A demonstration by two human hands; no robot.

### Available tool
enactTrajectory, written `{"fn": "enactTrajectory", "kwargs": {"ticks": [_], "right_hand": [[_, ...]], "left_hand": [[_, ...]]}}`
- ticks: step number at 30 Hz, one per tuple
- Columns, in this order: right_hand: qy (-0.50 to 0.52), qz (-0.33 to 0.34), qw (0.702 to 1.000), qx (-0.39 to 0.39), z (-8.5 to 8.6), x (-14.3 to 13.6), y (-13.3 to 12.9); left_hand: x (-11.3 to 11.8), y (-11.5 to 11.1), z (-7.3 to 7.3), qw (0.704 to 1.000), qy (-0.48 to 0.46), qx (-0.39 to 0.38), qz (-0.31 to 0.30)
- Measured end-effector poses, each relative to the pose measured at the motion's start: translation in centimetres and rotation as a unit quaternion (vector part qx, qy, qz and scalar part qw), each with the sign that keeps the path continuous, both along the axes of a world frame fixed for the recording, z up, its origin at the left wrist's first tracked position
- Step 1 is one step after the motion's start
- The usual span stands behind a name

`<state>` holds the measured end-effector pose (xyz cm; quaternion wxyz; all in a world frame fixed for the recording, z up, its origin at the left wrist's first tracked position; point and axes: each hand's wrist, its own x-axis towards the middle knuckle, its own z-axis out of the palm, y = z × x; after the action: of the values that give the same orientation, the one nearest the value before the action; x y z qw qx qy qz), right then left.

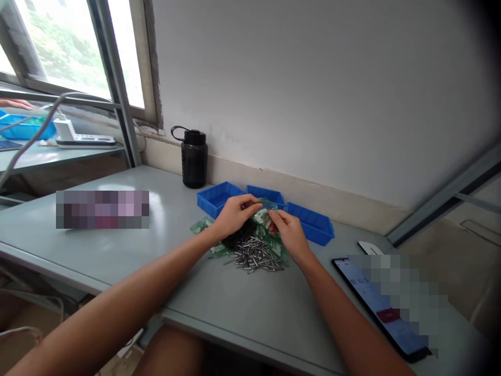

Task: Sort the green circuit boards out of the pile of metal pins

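Observation:
My left hand (234, 214) and my right hand (288, 232) meet over a heap on the grey table (117, 250). Both pinch a small green plastic bag (263, 215) with metal parts in it, held between the fingertips. Under the hands lies a pile of small metal pins (256, 257), a dark clump (239, 236) and several more green bags (201, 225). Three blue plastic bins (216, 198) stand in a row just behind the hands.
A black water bottle (194, 158) stands against the wall behind the bins. A phone (381, 305) lies at the right near the table's edge. A second table at the far left carries a blue tray (23, 127) and a white power strip (84, 139).

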<state>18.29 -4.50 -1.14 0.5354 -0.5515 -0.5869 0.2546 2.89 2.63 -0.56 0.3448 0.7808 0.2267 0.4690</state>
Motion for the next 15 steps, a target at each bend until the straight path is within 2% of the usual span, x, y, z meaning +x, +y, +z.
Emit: {"fn": "enactTrajectory", "kwargs": {"ticks": [9,15], "right_hand": [[-0.031,-0.017,0.999,0.006,-0.15,-0.2,-0.03],[-0.019,-0.045,0.999,0.021,-0.23,-0.03,0.04]], "left_hand": [[0.03,0.0,0.04,1.0,-0.001,-0.009,-0.003],[-0.03,0.05,0.13,0.998,0.042,-0.026,-0.04]]}}
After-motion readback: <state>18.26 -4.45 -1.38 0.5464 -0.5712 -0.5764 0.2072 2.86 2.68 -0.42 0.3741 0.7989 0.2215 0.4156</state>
